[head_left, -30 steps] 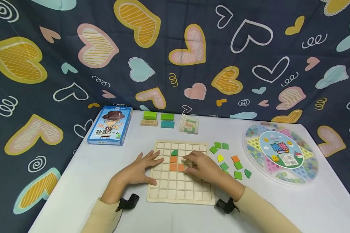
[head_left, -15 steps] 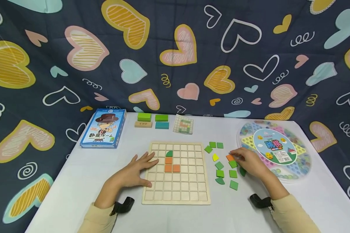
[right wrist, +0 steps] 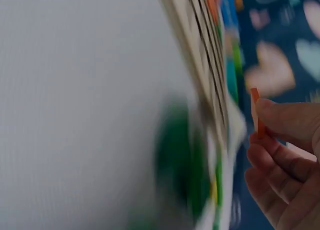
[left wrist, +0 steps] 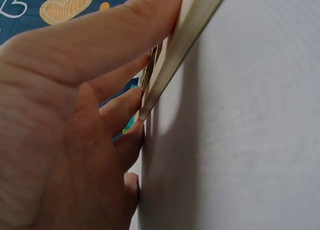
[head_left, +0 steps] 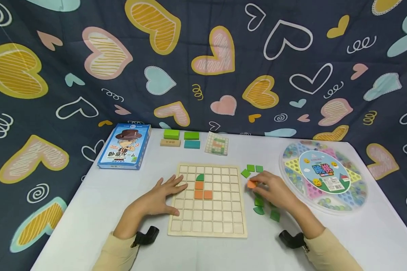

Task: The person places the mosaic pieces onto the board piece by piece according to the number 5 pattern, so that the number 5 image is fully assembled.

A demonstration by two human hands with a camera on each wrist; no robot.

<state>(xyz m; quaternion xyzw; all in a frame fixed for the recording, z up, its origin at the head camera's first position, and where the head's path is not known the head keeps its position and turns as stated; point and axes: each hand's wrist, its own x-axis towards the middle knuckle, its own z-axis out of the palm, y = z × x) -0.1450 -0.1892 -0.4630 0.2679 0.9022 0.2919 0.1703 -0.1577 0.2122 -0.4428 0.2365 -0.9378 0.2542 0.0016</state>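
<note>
your right grip (head_left: pixel 274 189) pinches an orange tile (head_left: pixel 251 184), held just beside the right edge of the grid board (head_left: pixel 218 216). your left grip (head_left: pixel 155 199), fingers spread and clasping nothing, touches the left edge. advisable: steady the board, lower the tile level, avoid jogging the laid pieces (head_left: pixel 198 194).

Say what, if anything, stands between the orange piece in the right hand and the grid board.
Nothing visible: only white tabletop shows between the orange piece and the grid board. The left hand rests at the board's left edge.
</note>
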